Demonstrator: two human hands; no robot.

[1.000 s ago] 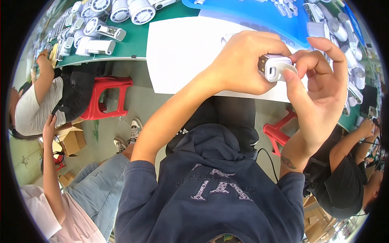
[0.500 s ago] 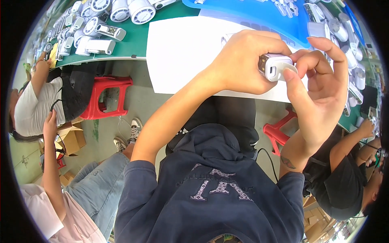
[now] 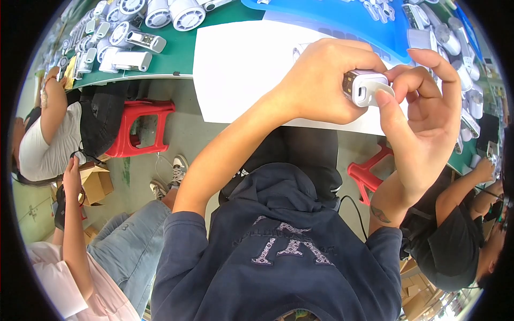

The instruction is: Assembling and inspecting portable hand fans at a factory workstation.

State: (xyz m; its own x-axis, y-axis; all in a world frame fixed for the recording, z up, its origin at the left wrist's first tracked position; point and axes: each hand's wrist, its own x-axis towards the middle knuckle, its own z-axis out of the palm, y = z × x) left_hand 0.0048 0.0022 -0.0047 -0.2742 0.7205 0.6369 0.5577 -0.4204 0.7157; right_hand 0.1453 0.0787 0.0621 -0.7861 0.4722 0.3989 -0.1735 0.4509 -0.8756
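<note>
My left hand is closed round a white handheld fan, its handle end turned toward me. A dark see-through side and a small oval port show on that end; most of the body is hidden behind my fingers. At the same end, my right hand presses its thumb on a small pale flap beside the port. Its index finger touches the far side of the end, and the other fingers are raised and curled. Both hands are above a white sheet on the table.
Several white fans and handles crowd the green table at left; more lie at right. A blue tray holds small white parts. Red stools stand below. Co-workers sit left and right, including one in black.
My hands and the fan have barely moved; my thumb stays on the flap. At left, co-workers' arms have shifted.
</note>
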